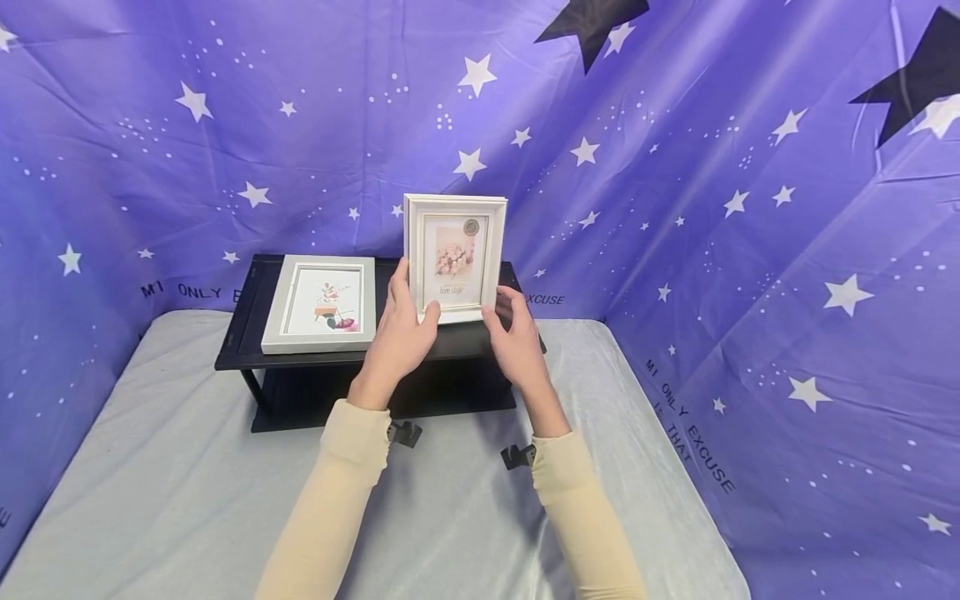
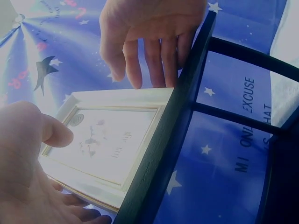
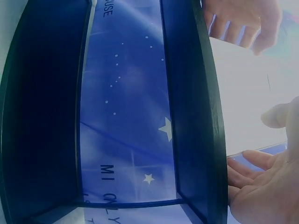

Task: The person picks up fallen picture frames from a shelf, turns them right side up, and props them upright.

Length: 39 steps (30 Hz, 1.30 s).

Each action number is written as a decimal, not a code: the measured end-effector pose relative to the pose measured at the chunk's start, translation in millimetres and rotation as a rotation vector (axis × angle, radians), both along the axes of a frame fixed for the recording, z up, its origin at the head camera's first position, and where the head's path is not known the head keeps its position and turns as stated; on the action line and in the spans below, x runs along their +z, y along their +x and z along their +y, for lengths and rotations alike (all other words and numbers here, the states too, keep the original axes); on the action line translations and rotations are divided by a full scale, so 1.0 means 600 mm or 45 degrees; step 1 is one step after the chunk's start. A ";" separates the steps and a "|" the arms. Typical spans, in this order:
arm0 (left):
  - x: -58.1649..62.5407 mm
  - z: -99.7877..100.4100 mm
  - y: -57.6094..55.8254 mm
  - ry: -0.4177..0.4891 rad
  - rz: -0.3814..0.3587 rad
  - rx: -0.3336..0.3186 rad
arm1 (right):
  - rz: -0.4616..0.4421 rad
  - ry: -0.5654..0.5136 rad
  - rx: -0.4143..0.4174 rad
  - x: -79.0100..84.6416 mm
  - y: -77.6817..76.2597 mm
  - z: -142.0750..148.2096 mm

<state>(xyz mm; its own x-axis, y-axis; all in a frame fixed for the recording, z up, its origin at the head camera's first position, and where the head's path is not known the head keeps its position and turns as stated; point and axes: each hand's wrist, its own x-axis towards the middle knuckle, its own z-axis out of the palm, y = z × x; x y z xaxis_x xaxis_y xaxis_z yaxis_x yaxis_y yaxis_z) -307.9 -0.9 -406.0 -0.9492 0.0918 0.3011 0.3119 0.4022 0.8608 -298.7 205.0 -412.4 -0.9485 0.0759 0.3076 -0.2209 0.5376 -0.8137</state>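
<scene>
Picture frame between left hand and right hand, long axis near upright.
Hands apart, fingers loosely extended, flanking side edges; firm contact: cannot tell.

On black stand, grey frame obstructs left, white frame right. Passage beneath stand top is open.

You have one left hand and one right hand in view, two sleeves and two wrist devices. You face one upright picture frame and one flat picture frame, making two, with one round badge, one black two-tier stand and, in your head view, two large black stars.
</scene>
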 end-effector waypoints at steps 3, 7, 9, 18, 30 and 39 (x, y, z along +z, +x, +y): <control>0.001 -0.005 0.003 0.013 -0.002 0.012 | -0.003 0.003 0.010 -0.001 -0.001 -0.005; -0.002 -0.011 0.007 0.018 -0.017 0.001 | -0.018 0.005 0.007 0.004 -0.002 -0.014; -0.003 -0.014 0.010 0.014 -0.030 -0.006 | -0.019 0.004 0.002 0.008 -0.004 -0.018; 0.013 -0.044 0.034 0.010 -0.024 0.037 | 0.071 -0.017 -0.019 0.023 -0.008 -0.032; 0.042 -0.093 0.062 0.038 0.117 0.156 | 0.182 -0.040 -0.071 0.039 -0.003 -0.054; 0.044 -0.123 0.071 0.038 0.141 0.186 | 0.200 -0.052 -0.025 0.042 0.002 -0.086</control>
<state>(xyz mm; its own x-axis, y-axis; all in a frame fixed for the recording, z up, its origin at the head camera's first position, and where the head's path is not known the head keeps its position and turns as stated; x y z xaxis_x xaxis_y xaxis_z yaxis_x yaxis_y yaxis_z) -265.4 -74.8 -379.6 -0.9128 -0.0552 0.4047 0.3454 0.4246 0.8369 -297.5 153.4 -387.2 -0.8870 0.1091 0.4487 -0.3373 0.5105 -0.7910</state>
